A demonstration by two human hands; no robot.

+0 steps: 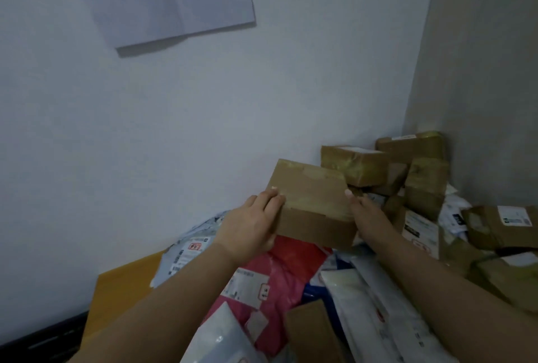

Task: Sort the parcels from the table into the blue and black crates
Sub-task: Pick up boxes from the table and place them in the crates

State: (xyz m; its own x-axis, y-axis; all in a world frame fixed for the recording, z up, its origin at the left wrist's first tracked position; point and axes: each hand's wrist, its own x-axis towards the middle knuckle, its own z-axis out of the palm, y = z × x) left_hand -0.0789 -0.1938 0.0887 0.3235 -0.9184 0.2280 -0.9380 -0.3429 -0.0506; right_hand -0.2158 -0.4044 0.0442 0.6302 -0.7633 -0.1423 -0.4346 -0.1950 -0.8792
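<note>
both hands lift a brown cardboard box [313, 205] clear of the parcel pile [291, 284], probably to check it before choosing a crate. left hand [250, 228] fingers curl round its near-left edge; right hand [364, 211] fingers clamp the opposite end. no crate is in view.

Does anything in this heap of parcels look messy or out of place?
The parcels lie in a jumbled heap; brown boxes are stacked crookedly in the corner. Both hands, left hand and right hand, hold a cardboard box tilted above a red mailer bag.
</note>
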